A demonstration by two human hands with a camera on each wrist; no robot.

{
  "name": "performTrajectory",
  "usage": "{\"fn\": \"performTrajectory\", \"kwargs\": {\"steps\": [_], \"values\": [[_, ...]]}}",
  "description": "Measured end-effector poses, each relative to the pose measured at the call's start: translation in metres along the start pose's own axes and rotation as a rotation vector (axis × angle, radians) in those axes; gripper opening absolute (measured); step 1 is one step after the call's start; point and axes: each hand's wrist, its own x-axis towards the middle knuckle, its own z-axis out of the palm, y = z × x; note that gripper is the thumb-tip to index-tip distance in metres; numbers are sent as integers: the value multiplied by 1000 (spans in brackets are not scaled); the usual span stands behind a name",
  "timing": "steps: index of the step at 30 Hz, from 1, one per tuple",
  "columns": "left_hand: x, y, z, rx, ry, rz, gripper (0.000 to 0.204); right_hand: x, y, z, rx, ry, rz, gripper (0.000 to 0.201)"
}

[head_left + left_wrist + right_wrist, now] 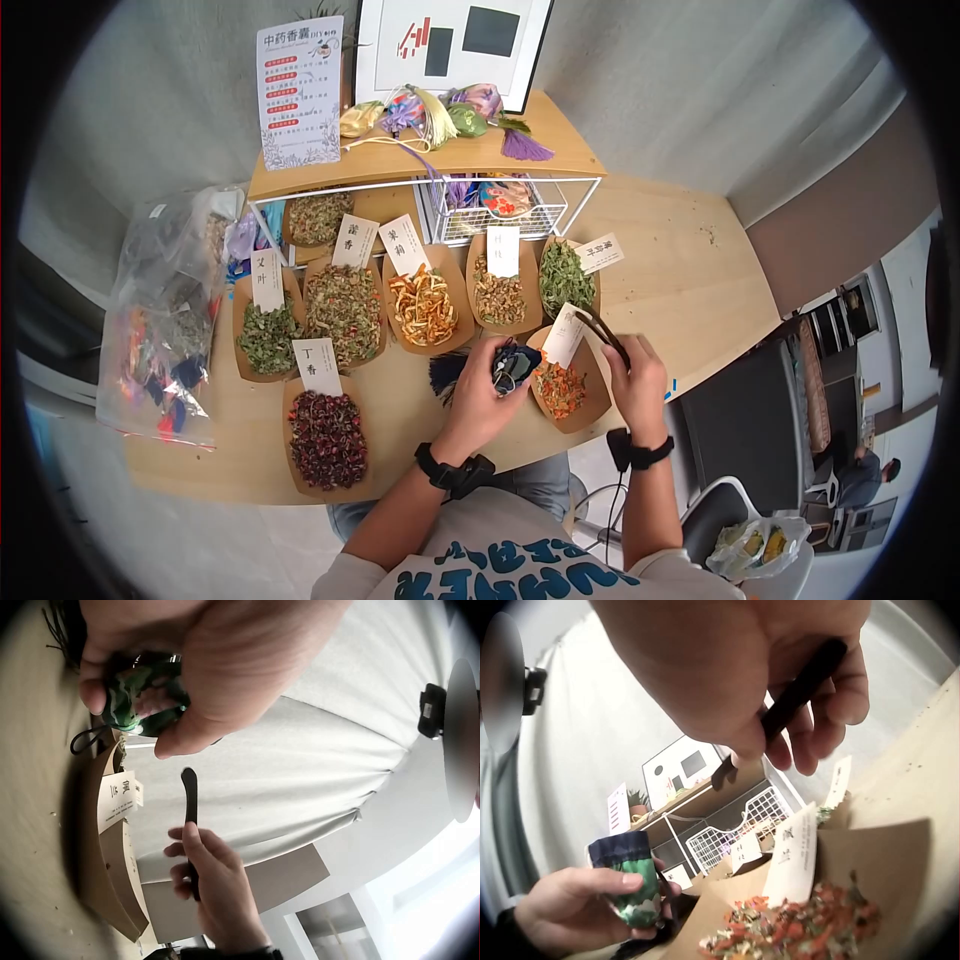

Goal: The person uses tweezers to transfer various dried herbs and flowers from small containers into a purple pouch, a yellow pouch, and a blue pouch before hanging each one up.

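My left hand (474,405) grips a small drawstring pouch (632,874), green below with a navy band at its mouth. The pouch stands mouth up just left of a brown paper tray (592,375) of dried orange and green bits (560,393). A dark tassel (445,374) lies beside the left hand. In my right hand (638,385) is a slim dark spoon-like tool (190,796), pinched between thumb and fingers. Its rounded end points up in the left wrist view. The tool is held above the tray, near its upright label card (565,338).
More paper trays of dried herbs stand around, including dark red buds (328,440), orange peel strips (424,305) and green leaves (566,280). Behind them a wooden shelf (400,160) carries finished sachets, over a white wire basket (540,222). A clear plastic bag (165,310) lies at left.
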Motion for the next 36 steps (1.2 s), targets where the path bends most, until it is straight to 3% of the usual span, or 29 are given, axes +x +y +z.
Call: {"fn": "performTrajectory", "kwargs": {"steps": [2, 6, 11, 14, 18, 23, 27, 33, 36], "values": [[0, -3, 0, 7, 12, 47, 56, 22, -6, 4, -93, -38, -195, 17], [2, -7, -1, 25, 5, 67, 57, 64, -28, 28, -81, -183, -179, 19], [2, -7, 1, 14, -3, 74, 59, 99, -41, 71, -127, -195, -415, 18], [1, -6, 0, 1, -4, 65, 60, 101, -43, 79, -157, -274, -442, 16], [2, -4, 0, 16, -12, 66, 61, 89, -38, 60, -59, -214, -452, 15], [1, -4, 2, 27, -20, 86, 66, 84, -18, 58, -89, -158, -271, 17], [0, -12, 3, 50, -17, 103, 69, 80, -15, 65, -83, -188, -295, 17], [0, -6, 2, 15, -51, 18, 71, 73, -20, 48, -87, -234, -281, 17], [0, -4, 3, -39, -95, -43, 70, 70, -14, 45, -111, -208, -180, 19]]}}
